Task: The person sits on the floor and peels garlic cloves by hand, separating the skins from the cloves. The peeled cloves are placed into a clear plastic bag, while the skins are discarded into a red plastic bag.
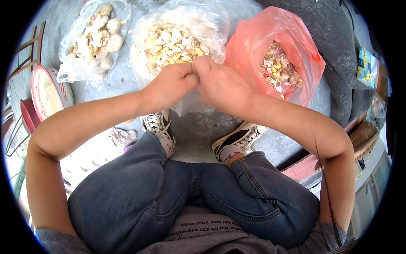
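Note:
My left hand (173, 84) and my right hand (222, 84) meet at the fingertips over the near edge of a clear plastic bag (180, 16) of garlic cloves (176, 47). The fingers of both are bent inward; whatever may lie between them is hidden. At the upper left, whole garlic bulbs (100, 35) fill another clear plastic bag (68, 68). To the right of my hands, a red plastic bag (247, 41) stands with its mouth gaping, and garlic skins and scraps (279, 68) show inside.
An enamel basin with a red rim (47, 92) stands tilted at the left, beside a dark red basin (28, 114). My sneakers (158, 127) rest on the concrete floor below the bags. Dark grey fabric (326, 38) is at the upper right; a woven basket (364, 139) lies farther down.

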The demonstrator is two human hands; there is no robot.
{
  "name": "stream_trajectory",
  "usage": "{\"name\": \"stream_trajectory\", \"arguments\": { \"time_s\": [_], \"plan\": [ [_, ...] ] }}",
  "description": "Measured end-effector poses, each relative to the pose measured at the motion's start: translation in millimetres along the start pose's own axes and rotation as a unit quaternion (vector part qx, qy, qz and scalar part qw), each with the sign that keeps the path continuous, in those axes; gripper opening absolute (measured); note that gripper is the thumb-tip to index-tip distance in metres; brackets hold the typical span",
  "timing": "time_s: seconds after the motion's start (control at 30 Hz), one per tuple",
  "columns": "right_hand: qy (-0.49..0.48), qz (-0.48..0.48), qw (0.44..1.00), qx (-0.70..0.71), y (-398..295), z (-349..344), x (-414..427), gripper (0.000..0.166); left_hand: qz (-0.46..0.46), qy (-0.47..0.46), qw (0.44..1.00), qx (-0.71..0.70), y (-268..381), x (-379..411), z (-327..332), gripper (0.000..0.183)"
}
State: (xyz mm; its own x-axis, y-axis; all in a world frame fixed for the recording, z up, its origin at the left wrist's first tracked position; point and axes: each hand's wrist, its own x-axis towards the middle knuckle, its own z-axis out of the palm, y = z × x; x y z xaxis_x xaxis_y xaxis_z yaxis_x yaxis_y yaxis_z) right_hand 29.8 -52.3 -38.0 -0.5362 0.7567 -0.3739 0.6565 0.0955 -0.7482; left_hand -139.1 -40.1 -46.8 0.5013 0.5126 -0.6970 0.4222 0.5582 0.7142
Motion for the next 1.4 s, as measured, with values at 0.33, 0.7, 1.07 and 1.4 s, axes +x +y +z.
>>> {"name": "stream_trajectory", "arguments": {
  "time_s": [0.33, 0.7, 1.07, 1.4],
  "plan": [
    [0.051, 0.073, 0.978, 0.190, 10, -1, 3, 0.013, -0.079, -0.039, 0.993, -0.074, 3, 4, -14, 0.032],
    [0.038, 0.072, 0.983, 0.166, 16, 1, 0, 0.023, 0.016, -0.023, 0.998, -0.056, -3, 5, -18, 0.024],
    [0.078, 0.027, 0.944, 0.319, 17, 4, 1, 0.032, 0.052, 0.020, 0.987, -0.151, 12, -3, -7, 0.028],
    [-0.067, 0.249, 0.754, 0.604, 15, -11, 10, 0.033, 0.059, 0.044, 0.984, -0.161, 1, 3, -19, 0.024]
  ]
}}
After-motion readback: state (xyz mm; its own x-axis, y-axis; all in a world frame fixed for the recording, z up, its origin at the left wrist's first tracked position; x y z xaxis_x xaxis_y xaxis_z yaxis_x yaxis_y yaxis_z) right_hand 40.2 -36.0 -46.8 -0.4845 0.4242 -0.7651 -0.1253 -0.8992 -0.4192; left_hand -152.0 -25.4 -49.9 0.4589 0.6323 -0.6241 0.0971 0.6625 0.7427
